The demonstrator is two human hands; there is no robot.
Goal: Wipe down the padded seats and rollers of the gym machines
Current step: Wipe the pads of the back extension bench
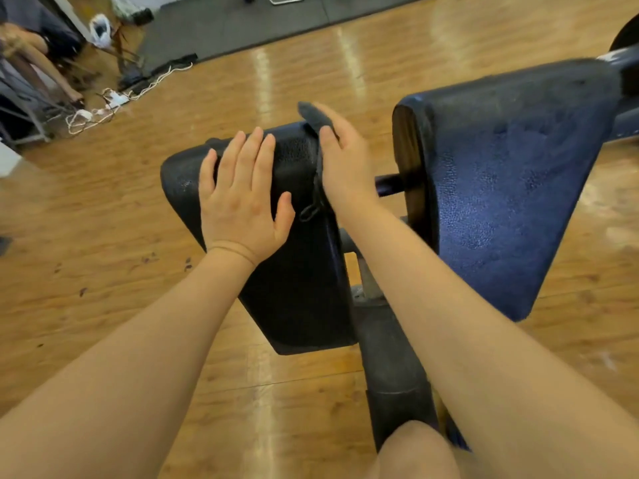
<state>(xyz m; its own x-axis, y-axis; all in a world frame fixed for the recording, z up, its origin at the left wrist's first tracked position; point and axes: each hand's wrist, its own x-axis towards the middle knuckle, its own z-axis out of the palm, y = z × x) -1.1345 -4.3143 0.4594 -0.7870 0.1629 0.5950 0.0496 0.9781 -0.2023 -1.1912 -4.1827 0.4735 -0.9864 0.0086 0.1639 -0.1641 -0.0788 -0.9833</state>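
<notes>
At frame centre the left hand [240, 198] lies flat, fingers straight and together, likely steadying the black padded seat [294, 271]; the right hand [342, 160] pinches a dark cloth [314, 117] at the seat's right edge, apparently for wiping

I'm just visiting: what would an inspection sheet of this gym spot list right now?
Surface: glossy wooden floor, dark specks on it.
Job's things: black seat pad; blue pad beside it; dark cloth.
Clutter: white plastic bag far left.
Grips: left hand flat on the black pad; right hand holds the cloth at the pad's right edge.
Cables: white cords tangled on the floor.
Surroundings: grey floor mat; seated person's legs.
</notes>
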